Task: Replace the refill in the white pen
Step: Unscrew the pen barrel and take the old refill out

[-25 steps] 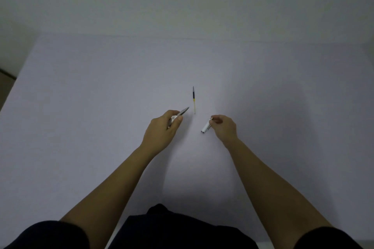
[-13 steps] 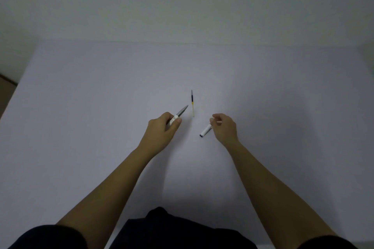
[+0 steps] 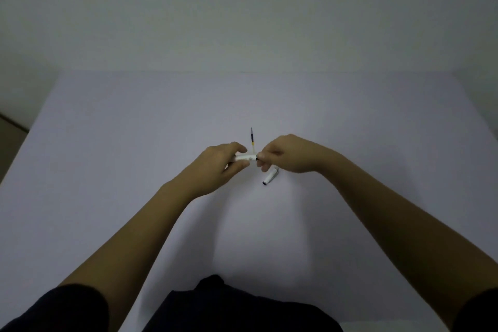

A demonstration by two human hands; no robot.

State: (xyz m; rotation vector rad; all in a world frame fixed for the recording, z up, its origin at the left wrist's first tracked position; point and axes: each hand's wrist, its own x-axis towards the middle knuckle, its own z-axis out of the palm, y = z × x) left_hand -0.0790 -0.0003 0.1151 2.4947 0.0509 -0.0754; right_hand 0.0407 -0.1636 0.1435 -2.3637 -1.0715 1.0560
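Note:
My left hand grips the white pen body, held roughly level and pointing right. My right hand pinches the dark tip end of that pen body with thumb and forefinger. The white pen cap lies on the table just below my right hand, its dark open end toward me. A thin spare refill, dark at the far end and yellowish nearer, lies on the table just behind the two hands, partly hidden by the pen.
The work surface is a pale lilac table whose far edge meets a plain wall. A dark strip of floor shows at the far left. My dark clothing fills the bottom of the view.
My right hand let go of the cap, which now lies on the table, and moved left to the pen's tip. My left hand turned the pen body level, toward the right hand.

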